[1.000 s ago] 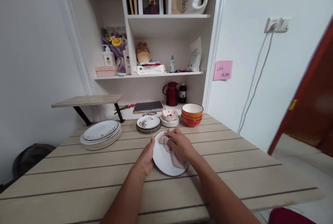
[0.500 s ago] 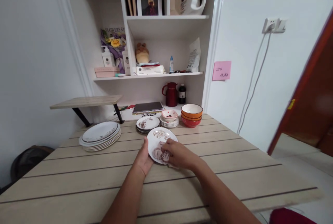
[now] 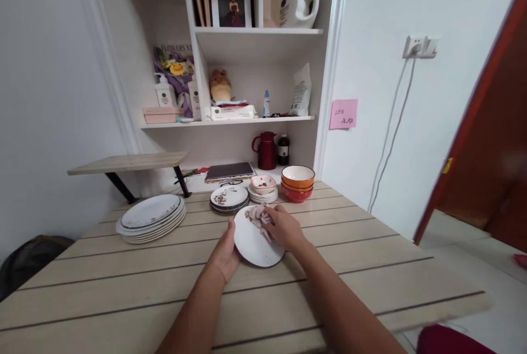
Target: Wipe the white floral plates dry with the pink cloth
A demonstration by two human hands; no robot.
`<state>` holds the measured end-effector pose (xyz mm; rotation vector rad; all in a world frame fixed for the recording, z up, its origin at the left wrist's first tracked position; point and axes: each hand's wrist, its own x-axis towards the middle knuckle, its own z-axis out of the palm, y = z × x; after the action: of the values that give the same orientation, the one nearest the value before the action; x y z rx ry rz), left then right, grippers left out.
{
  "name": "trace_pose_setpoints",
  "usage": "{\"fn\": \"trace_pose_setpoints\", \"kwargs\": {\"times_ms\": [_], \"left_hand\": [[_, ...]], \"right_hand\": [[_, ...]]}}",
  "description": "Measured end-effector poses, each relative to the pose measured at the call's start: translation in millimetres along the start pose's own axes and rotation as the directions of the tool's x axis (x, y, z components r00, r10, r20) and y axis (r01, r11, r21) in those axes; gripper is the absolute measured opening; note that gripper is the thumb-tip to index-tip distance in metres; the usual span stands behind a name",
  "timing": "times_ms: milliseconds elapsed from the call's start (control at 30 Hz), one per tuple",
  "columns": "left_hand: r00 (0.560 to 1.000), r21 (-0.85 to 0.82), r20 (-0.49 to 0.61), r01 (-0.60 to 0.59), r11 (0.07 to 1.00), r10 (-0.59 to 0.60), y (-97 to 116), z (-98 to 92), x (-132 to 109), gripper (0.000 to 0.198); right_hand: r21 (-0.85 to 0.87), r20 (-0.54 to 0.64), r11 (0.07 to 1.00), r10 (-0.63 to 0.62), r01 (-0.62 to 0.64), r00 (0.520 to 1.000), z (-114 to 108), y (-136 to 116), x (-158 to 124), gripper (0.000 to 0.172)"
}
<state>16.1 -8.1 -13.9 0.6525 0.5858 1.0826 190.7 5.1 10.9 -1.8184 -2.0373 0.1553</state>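
Observation:
A round white plate (image 3: pixel 257 247) is tilted up above the near middle of the table. My left hand (image 3: pixel 225 252) grips its left edge, thumb on the rim and the other fingers hidden below. My right hand (image 3: pixel 285 228) presses a crumpled pale cloth (image 3: pixel 259 215) onto the plate's upper part, covering some of its floral print. Just behind are a stack of small patterned plates (image 3: pixel 229 197), small white saucers (image 3: pixel 263 197) with a pink-rimmed dish (image 3: pixel 263 183) on top, and stacked orange and red bowls (image 3: pixel 297 184).
Large white plates (image 3: pixel 151 217) are stacked at the left of the wooden table (image 3: pixel 349 288). A raised wooden shelf (image 3: pixel 127 162) stands behind them. Farther back are a dark red jug (image 3: pixel 267 151) and a dark bottle (image 3: pixel 283 150).
My right hand has moved the cloth from the plate's lower part to its upper part, baring the lower surface. The plate has turned in my left hand. The view has shifted slightly.

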Motion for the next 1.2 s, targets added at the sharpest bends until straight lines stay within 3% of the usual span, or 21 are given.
{"fn": "trace_pose_setpoints", "kwargs": {"times_ms": [167,333,433,533,700,800,933,1033,1200], "left_hand": [[0.998,-0.042,-0.063,-0.033,0.999,0.03,-0.7,-3.1,1.7,0.061],[0.999,-0.072,-0.038,-0.036,0.997,0.033,0.1,-6.3,3.0,0.064],[1.0,-0.067,0.025,0.006,0.998,-0.005,0.7,-5.0,2.1,0.064],[0.998,-0.052,0.058,0.041,0.998,-0.038,0.2,-4.3,2.5,0.063],[0.995,-0.012,0.099,0.02,1.0,-0.019,-1.4,-3.5,2.8,0.061],[0.996,-0.018,0.084,0.012,1.0,-0.01,-2.5,-2.7,1.8,0.062],[1.0,-0.054,0.006,-0.023,0.998,0.024,-4.4,-4.2,2.5,0.062],[0.998,-0.081,-0.03,-0.056,0.995,0.053,-5.6,-7.4,4.3,0.065],[0.997,-0.105,-0.04,-0.066,0.992,0.062,-5.5,-10.6,4.8,0.067]], "right_hand": [[-0.054,0.086,0.998,-0.033,0.038,0.996,-1.7,2.2,-13.4,0.034],[-0.015,0.191,0.963,-0.26,0.267,0.947,2.0,-18.6,-27.9,0.036],[0.067,0.149,0.933,-0.359,0.353,0.921,7.8,-29.0,-27.8,0.039],[0.092,0.034,0.943,-0.323,0.319,0.946,12.2,-33.4,-20.5,0.037],[0.077,-0.108,0.991,-0.102,0.111,0.989,6.8,-23.7,-7.8,0.036],[0.045,-0.115,0.999,0.003,0.002,0.993,1.6,-10.4,-5.7,0.041],[-0.039,-0.012,0.997,0.07,-0.071,0.997,2.1,3.2,-7.0,0.037],[-0.068,0.058,0.997,0.045,-0.041,0.997,5.3,4.9,-8.5,0.036],[0.014,0.182,0.979,-0.203,0.204,0.962,5.5,-2.8,-14.2,0.031]]}}
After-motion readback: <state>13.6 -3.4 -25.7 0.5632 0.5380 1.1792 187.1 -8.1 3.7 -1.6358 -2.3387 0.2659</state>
